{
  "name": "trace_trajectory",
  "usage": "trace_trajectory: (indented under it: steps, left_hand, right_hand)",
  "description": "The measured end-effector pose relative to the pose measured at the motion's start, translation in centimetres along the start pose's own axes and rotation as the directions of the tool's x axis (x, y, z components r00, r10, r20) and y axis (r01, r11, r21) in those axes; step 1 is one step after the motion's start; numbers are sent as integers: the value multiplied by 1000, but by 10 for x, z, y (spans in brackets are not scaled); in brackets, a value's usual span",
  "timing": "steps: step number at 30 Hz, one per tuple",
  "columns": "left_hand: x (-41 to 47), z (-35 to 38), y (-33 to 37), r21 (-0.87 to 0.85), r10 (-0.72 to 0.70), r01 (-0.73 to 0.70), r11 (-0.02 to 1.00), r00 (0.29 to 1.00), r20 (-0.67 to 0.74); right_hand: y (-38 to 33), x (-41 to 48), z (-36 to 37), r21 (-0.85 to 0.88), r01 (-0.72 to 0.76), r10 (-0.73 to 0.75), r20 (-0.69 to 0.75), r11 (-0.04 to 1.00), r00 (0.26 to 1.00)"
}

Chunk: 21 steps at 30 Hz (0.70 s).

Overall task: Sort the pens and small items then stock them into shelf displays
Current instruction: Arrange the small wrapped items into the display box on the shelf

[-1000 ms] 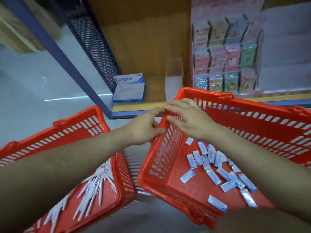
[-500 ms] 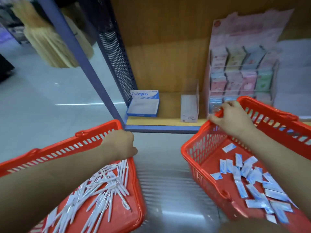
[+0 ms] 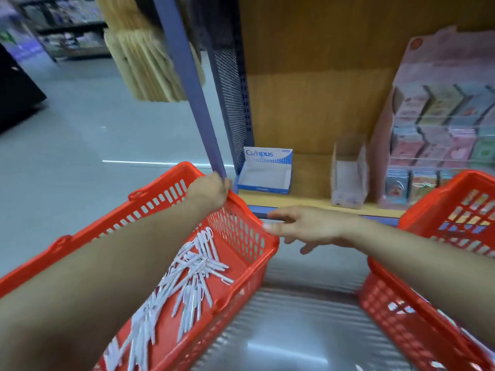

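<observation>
Shop aisle, grey floor (image 3: pixel 80 124); low wood shelf (image 3: pixel 308 200) w/ blue edge sitting just ahead.

1. Pen basket (image 3: pixel 158 184), red, L side: far corner now lying close up to shelf edge; half a sec ago it was sitting further back. White pens (image 3: pixel 187 277) lying loose in a heap inside.
2. L hand (image 3: pixel 209 194): gripping far rim of pen basket, fingers curled over it, same as before.
3. R hand (image 3: pixel 308 228): has let go of R basket (image 3: pixel 466 175), which it was holding half a sec ago. Now reaching across, fingers spread, holding nothing, tips just beside pen basket's corner; can't tell if touching.
4. Campus box (image 3: pixel 265 170) and clear holder (image 3: pixel 348 178): standing on shelf, both looking unfilled. Card display (image 3: pixel 442 124) at R.

Reading: pens prob. being brought up first for stocking; nothing shelved yet.

Hidden/unclear: small items in R basket not showing, its floor being covered by R forearm and cut off by frame edge. L fingertips hiding behind rim. Blur smearing pens and far aisle stock.
</observation>
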<state>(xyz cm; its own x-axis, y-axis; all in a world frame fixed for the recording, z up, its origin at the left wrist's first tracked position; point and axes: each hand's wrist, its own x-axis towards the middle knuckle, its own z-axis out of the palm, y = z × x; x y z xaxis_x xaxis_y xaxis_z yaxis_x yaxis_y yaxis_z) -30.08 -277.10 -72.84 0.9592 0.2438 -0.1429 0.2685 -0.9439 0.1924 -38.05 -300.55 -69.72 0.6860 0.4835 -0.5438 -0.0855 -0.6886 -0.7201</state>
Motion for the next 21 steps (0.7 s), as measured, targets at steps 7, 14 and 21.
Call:
trace_trajectory:
  steps: [7, 14, 21]
  left_hand:
    - [-25, -11, -42, -18, 354, -364, 931, 915, -191]
    - [-40, -1, -33, -23, 432, -438, 899, 893, -123]
    - [-33, -11, 19, 120, 478, -470, 874, 877, -44]
  right_hand:
    - [-48, 75, 36, -30, 171, -173, -210, 985, 962]
    - [-50, 90, 16, 12, 64, -61, -199, 998, 978]
    - [20, 78, -67, 68, -85, 105, -377, 994, 920]
